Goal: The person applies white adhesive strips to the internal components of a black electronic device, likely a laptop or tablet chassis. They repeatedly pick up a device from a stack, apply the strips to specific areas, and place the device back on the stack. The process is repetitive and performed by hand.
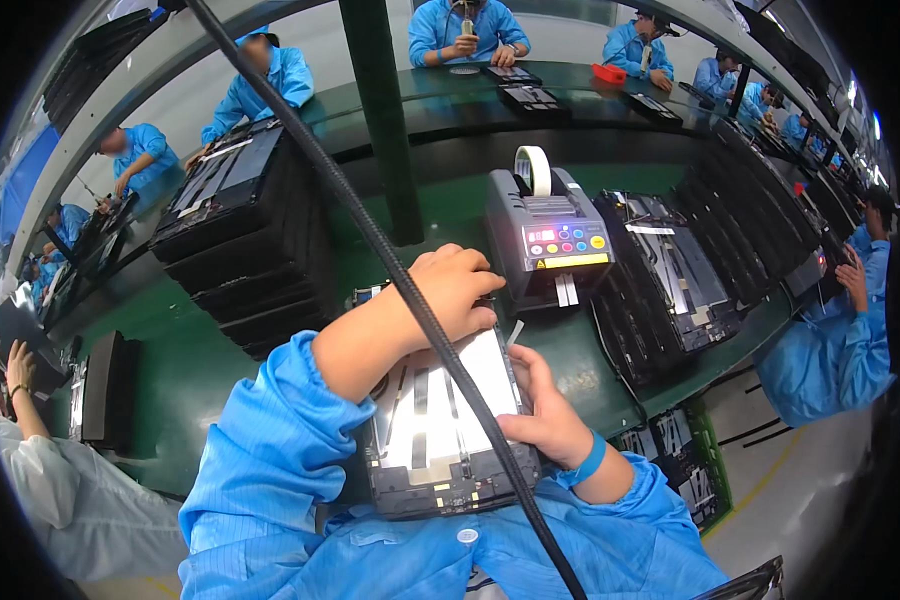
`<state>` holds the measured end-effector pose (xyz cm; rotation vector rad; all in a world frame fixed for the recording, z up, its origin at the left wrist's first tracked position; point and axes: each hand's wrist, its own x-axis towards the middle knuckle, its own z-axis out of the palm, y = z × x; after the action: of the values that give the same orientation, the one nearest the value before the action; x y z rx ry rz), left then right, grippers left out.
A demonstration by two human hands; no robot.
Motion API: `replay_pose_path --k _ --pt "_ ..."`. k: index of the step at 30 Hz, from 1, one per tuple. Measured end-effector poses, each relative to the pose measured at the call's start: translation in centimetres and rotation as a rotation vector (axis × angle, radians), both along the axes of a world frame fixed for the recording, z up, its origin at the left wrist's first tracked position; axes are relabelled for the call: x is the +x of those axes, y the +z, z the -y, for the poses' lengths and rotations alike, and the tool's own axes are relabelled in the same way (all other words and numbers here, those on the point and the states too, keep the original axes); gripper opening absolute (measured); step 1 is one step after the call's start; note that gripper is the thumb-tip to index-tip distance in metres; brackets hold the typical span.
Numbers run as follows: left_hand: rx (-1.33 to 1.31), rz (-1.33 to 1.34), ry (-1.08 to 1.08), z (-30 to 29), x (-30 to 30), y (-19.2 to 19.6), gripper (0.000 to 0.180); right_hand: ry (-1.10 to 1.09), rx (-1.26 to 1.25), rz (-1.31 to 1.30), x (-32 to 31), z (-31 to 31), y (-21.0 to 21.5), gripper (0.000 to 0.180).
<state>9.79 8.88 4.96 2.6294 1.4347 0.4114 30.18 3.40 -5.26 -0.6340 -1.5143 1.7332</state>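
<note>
An opened flat electronic device [425, 420], like a tablet with silver battery panels and a dark circuit strip, lies in front of my body. My right hand [550, 412] grips its right edge, thumb on top and fingers along the side. A small pale strip of tape [516, 332] stands up beside that hand's fingertips. Over the device's far end, my left hand [453, 290] bends its fingers closed; what lies under them is hidden. Just beyond my hands stands a grey tape dispenser [548, 235] with a lit panel, a white tape roll [533, 170] and tape ends [566, 290] sticking out.
A tall stack of similar devices [230, 200] stands left; more stacks [670, 260] fill the right. A black cable [370, 225] crosses the view diagonally before my hands. A green crate [712, 470] sits low right. Co-workers in blue [470, 35] work around the green table [190, 390].
</note>
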Motion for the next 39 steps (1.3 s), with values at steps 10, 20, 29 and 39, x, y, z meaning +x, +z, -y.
replay_pose_path --k 10,20,29,39 --pt "-0.051 0.181 -0.059 3.0 -2.7 -0.8 0.02 0.117 -0.048 -0.012 -0.8 3.3 1.1 0.096" --pt "0.142 0.174 -0.029 5.2 -5.0 -1.5 0.024 -0.155 0.172 0.285 -2.9 -4.6 4.5 0.048" --pt "0.373 -0.064 -0.047 6.1 -4.3 -1.5 0.027 0.036 0.035 0.278 -6.4 -8.9 3.9 0.059" --pt "0.298 -0.031 0.075 8.2 -3.2 -0.7 0.049 0.107 -0.137 0.212 -6.6 -8.5 5.4 0.065"
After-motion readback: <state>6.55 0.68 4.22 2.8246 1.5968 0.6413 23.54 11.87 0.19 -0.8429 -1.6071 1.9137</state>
